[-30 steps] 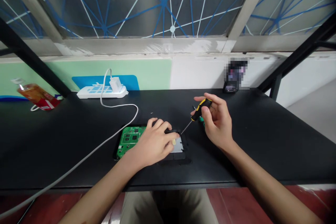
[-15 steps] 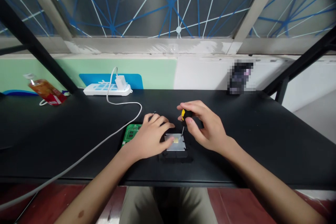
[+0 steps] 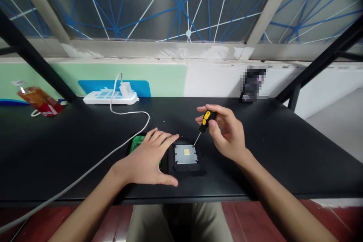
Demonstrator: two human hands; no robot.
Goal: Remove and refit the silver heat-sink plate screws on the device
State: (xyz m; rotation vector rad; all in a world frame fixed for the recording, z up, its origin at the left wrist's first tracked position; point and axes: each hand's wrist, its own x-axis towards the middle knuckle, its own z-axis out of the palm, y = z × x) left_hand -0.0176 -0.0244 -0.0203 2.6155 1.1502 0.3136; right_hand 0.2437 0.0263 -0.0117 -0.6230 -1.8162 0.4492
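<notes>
Between thumb and fingers, my right hand [image 3: 228,132] grips a black and yellow screwdriver [image 3: 206,121]. Its thin shaft slants down to the upper right corner of a silver metal plate [image 3: 180,157]. A small cream-coloured square pad [image 3: 186,152] sits at the plate's middle, and dark notches or screws line its edges. Under the plate lies a black casing [image 3: 187,167]. My left hand [image 3: 147,155] is spread, thumb and fingers apart, just left of the casing and holding nothing. Partly beneath that hand is a green circuit board [image 3: 137,142].
A white cable [image 3: 127,140] runs across the black table [image 3: 272,151] from a charger plugged into a white power strip [image 3: 106,98]. At the back left leans a drink bottle [image 3: 39,100]. A blurred dark object [image 3: 251,85] stands by the wall. Tiny bits lie beyond the casing.
My left hand has drawn back left off the metal plate, uncovering the pad and casing. The screwdriver now leans further right, its tip still at the plate's corner. The view has shifted slightly.
</notes>
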